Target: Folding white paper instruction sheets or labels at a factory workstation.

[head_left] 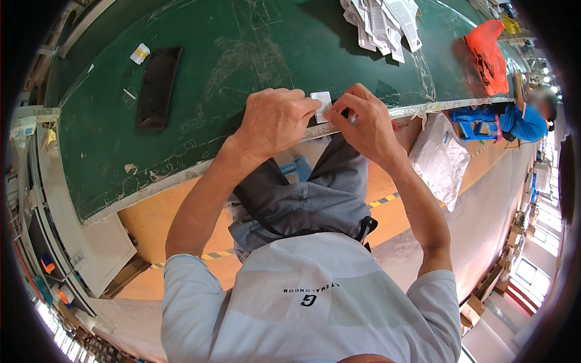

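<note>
Close to the near edge of a green-topped table (212, 78), a small white folded paper or card (322, 100) lies between my two hands. My left hand (272, 121) is closed, its thumb and forefinger pinching the paper's left side. At the right side, the thumb and forefinger of my right hand (369, 124) come together on its edge. My fingers cover parts of the paper, so its fold and layers are hard to make out.
A loose pile of white printed paper strips (384, 24) lies at the far side. Left of my hands are a black phone-like slab (158, 88) and a small banded white bundle (140, 54). A red plastic bag (489, 57) sits to the right, near a person in blue (523, 124). A white sack (440, 157) hangs below the table edge.
</note>
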`<state>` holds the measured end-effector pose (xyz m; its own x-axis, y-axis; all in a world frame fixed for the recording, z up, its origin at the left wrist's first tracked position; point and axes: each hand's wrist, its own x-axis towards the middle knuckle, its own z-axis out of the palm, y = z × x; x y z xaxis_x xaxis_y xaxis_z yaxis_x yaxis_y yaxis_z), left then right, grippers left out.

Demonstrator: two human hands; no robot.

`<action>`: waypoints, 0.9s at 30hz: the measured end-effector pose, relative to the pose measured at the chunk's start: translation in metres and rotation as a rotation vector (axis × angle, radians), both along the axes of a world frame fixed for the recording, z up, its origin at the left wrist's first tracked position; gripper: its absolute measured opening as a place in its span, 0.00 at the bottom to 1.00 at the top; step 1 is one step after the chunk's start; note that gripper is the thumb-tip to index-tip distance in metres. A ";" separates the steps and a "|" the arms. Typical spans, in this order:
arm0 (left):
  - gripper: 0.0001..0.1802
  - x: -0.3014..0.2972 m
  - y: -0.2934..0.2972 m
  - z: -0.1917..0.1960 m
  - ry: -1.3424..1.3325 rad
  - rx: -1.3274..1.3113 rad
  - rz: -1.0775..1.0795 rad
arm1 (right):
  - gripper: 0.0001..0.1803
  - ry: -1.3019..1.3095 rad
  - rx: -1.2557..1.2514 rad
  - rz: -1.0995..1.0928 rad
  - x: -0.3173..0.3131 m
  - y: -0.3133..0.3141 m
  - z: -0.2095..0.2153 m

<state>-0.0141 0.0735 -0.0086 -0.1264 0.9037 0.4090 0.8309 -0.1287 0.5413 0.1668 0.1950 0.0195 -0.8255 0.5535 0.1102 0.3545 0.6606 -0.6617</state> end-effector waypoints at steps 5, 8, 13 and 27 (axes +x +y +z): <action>0.07 -0.003 -0.001 0.001 0.003 -0.034 -0.036 | 0.10 -0.077 0.021 -0.028 -0.004 0.001 -0.003; 0.07 -0.001 0.000 0.001 -0.039 -0.057 -0.009 | 0.10 -0.056 0.031 -0.039 -0.004 -0.001 -0.006; 0.05 0.007 0.002 -0.002 -0.064 -0.056 0.087 | 0.09 -0.043 0.077 -0.038 -0.004 -0.003 -0.009; 0.08 0.012 0.001 -0.002 -0.078 -0.080 0.151 | 0.18 0.010 0.404 0.273 0.028 -0.026 -0.005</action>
<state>-0.0022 0.0741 -0.0102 -0.2920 0.9011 0.3204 0.7927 0.0406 0.6083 0.1951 0.1693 0.0147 -0.9324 0.2285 0.2801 0.1279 0.9333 -0.3355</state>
